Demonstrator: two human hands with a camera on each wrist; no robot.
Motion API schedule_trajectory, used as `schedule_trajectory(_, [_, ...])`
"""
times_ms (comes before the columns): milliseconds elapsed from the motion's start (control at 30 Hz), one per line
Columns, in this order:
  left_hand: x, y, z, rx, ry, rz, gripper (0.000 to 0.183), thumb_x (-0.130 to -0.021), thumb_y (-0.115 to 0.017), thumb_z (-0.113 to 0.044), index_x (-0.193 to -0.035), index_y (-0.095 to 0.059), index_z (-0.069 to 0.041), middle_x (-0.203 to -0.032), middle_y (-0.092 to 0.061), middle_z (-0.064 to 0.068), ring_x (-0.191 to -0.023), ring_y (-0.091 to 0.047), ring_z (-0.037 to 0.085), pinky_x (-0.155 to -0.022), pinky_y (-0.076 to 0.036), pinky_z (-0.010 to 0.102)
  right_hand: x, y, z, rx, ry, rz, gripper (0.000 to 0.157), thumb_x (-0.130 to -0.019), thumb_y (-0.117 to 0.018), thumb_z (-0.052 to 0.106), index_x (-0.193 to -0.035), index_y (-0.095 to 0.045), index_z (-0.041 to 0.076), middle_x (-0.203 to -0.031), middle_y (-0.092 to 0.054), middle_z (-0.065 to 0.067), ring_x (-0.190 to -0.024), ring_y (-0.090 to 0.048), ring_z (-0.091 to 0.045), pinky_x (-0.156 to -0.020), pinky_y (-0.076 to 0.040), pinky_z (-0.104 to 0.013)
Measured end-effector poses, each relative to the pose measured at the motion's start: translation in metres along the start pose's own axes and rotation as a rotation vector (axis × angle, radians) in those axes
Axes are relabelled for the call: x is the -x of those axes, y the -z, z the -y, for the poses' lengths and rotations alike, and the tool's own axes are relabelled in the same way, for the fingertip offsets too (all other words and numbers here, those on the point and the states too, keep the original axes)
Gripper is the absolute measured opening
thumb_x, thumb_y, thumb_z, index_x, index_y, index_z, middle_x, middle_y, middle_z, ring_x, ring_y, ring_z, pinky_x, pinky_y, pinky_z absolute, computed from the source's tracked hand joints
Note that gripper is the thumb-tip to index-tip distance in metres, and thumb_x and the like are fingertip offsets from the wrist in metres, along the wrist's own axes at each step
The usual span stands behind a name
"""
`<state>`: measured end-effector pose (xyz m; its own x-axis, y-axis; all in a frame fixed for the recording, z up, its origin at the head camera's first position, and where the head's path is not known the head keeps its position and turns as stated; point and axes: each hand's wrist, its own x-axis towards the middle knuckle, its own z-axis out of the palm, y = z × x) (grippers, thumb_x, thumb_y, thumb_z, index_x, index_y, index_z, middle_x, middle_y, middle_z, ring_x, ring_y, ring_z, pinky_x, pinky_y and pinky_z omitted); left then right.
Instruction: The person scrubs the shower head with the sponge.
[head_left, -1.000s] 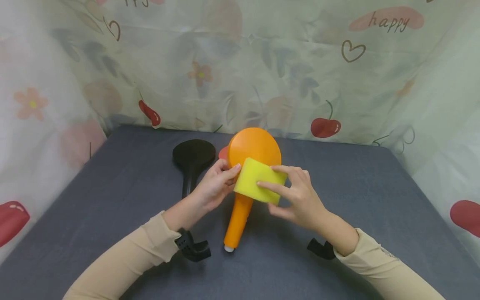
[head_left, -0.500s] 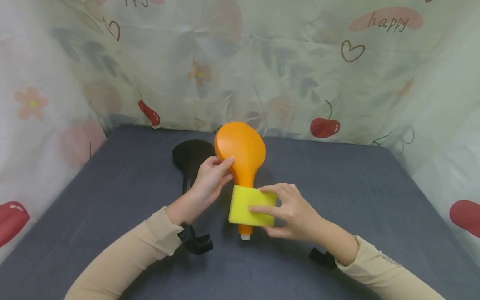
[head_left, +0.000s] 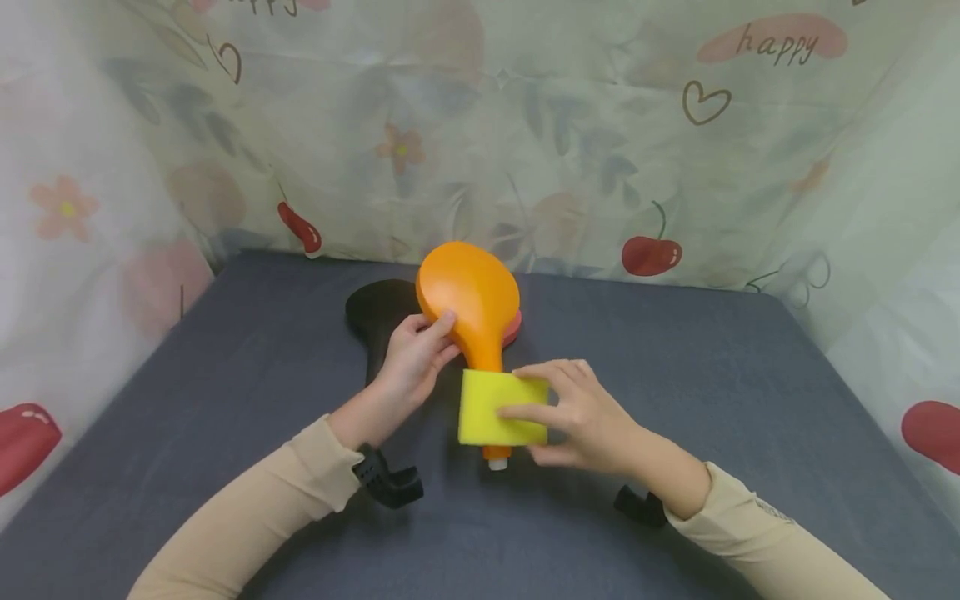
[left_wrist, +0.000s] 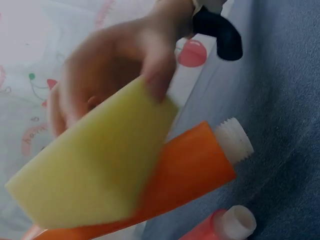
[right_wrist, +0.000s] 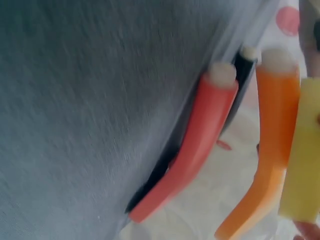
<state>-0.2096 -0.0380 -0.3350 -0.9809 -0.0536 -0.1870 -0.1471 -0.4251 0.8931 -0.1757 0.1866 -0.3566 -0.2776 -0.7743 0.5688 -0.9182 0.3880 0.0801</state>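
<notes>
An orange shower head (head_left: 465, 292) is held up over the table, its round face up and its white threaded end (left_wrist: 235, 141) down. My left hand (head_left: 408, 358) pinches the edge of its round head between thumb and fingers. My right hand (head_left: 588, 412) grips a yellow sponge (head_left: 487, 408) by its right side, with the fingers spread on it. In the head view the sponge covers most of the orange handle; in the left wrist view it lies along the handle. The right wrist view shows the sponge (right_wrist: 302, 165) edge-on beside the orange handle (right_wrist: 276, 110).
A black shower head (head_left: 378, 308) lies on the dark grey table (head_left: 675, 367), left of the orange one. A red shower head (right_wrist: 200, 130) lies behind the orange one, mostly hidden in the head view. A patterned curtain (head_left: 510, 142) surrounds the table.
The orange shower head has shifted left and turned, its lower end swinging to the right. The sponge has gone from its neck down to the handle, then stayed near there.
</notes>
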Motion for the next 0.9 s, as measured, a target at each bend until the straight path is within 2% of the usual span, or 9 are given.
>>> schedule_trajectory(167, [0.005, -0.002, 0.002, -0.018, 0.012, 0.031, 0.027, -0.095, -0.052, -0.012, -0.117, -0.042, 0.000, -0.114, -0.051, 0.013, -0.081, -0.061, 0.009, -0.072, -0.054, 0.018, -0.008, -0.001, -0.012, 0.044, -0.135, -0.075, 0.051, -0.063, -0.079, 0.021, -0.112, -0.065, 0.024, -0.120, -0.054, -0.018, -0.105, -0.049, -0.031, -0.076, -0.039, -0.045])
schedule_trajectory(300, [0.006, -0.002, 0.003, -0.023, 0.023, 0.030, 0.034, -0.095, -0.052, -0.012, -0.123, -0.041, 0.003, -0.116, -0.053, 0.015, -0.085, -0.061, 0.009, -0.073, -0.054, 0.019, -0.009, -0.003, -0.014, 0.032, -0.174, -0.108, 0.054, -0.066, -0.078, 0.022, -0.117, -0.061, 0.023, -0.121, -0.052, -0.021, -0.104, -0.049, -0.034, -0.074, -0.038, -0.045])
schedule_trajectory(433, [0.005, -0.003, 0.003, -0.013, 0.013, 0.013, 0.037, -0.095, -0.052, -0.012, -0.126, -0.040, 0.005, -0.113, -0.054, 0.014, -0.080, -0.062, 0.007, -0.070, -0.054, 0.018, -0.004, -0.004, -0.009, -0.003, -0.121, -0.066, 0.055, -0.066, -0.078, 0.024, -0.117, -0.061, 0.024, -0.121, -0.053, -0.019, -0.106, -0.050, -0.031, -0.075, -0.039, -0.044])
schedule_trajectory(633, [0.004, -0.002, 0.000, 0.023, -0.009, -0.023, 0.038, -0.095, -0.052, -0.013, -0.126, -0.038, 0.003, -0.115, -0.054, 0.015, -0.077, -0.062, 0.006, -0.068, -0.054, 0.018, 0.006, -0.003, 0.007, -0.057, 0.027, 0.033, 0.056, -0.064, -0.081, 0.028, -0.117, -0.062, 0.027, -0.121, -0.051, -0.014, -0.107, -0.048, -0.024, -0.078, -0.041, -0.039])
schedule_trajectory(733, [0.002, -0.001, -0.001, 0.039, -0.013, -0.036, 0.031, -0.095, -0.052, -0.013, -0.120, -0.040, 0.000, -0.115, -0.053, 0.014, -0.077, -0.062, 0.007, -0.069, -0.054, 0.019, 0.011, -0.004, 0.012, -0.076, 0.085, 0.058, 0.058, -0.063, -0.081, 0.029, -0.118, -0.061, 0.028, -0.120, -0.051, -0.012, -0.107, -0.047, -0.022, -0.079, -0.041, -0.039])
schedule_trajectory(800, [0.001, -0.001, -0.001, 0.043, -0.011, -0.043, 0.027, -0.095, -0.052, -0.014, -0.117, -0.041, -0.002, -0.111, -0.053, 0.012, -0.075, -0.061, 0.007, -0.068, -0.054, 0.019, 0.011, -0.004, 0.013, -0.072, 0.094, 0.059, 0.058, -0.063, -0.081, 0.029, -0.117, -0.061, 0.028, -0.120, -0.051, -0.012, -0.107, -0.047, -0.022, -0.080, -0.041, -0.039])
schedule_trajectory(900, [0.001, 0.000, -0.001, 0.049, -0.001, -0.045, 0.025, -0.095, -0.051, -0.014, -0.115, -0.041, -0.003, -0.104, -0.054, 0.009, -0.071, -0.059, 0.007, -0.066, -0.053, 0.018, 0.008, -0.004, 0.010, -0.048, 0.065, 0.023, 0.058, -0.062, -0.082, 0.026, -0.116, -0.062, 0.027, -0.119, -0.052, -0.014, -0.108, -0.048, -0.024, -0.080, -0.041, -0.042])
